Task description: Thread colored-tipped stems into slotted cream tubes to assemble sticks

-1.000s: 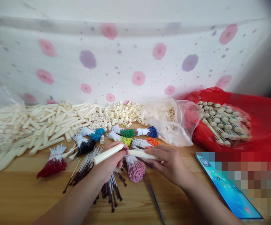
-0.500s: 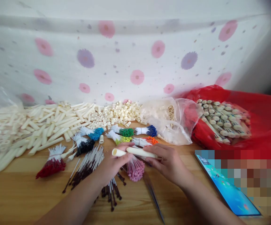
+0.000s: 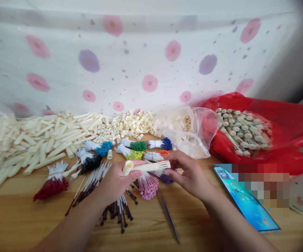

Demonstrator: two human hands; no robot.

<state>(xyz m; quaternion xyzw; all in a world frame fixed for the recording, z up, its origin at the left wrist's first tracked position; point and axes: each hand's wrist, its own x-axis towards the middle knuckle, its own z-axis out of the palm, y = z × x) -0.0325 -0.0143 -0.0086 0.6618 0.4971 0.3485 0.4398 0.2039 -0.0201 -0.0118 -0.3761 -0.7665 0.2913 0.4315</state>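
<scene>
My left hand (image 3: 117,178) is closed round a cream plastic tube (image 3: 143,167), held level with its open end to the left. My right hand (image 3: 189,173) pinches the tube's right end, where a small ribbed white cap (image 3: 164,165) sits. Under the hands lie bundles of coloured-tipped sticks: pink (image 3: 147,184), purple (image 3: 165,177), dark brown (image 3: 114,210), and a loose row of black ones (image 3: 92,182). Thin metal tweezers (image 3: 168,215) lie on the wooden table (image 3: 22,224) below my right hand.
A heap of cream tubes (image 3: 43,140) and small white caps (image 3: 130,124) lies at the back left. A clear bag (image 3: 190,134) and a red bag of finished pieces (image 3: 246,131) stand at the right. A phone (image 3: 246,203) lies near my right forearm. More bundles, red (image 3: 50,182), blue (image 3: 99,147), green (image 3: 135,145).
Two separate tubes a second ago, one in each hand; now one tube is held between both hands with a ribbed cap at its right end. The view has shifted slightly.
</scene>
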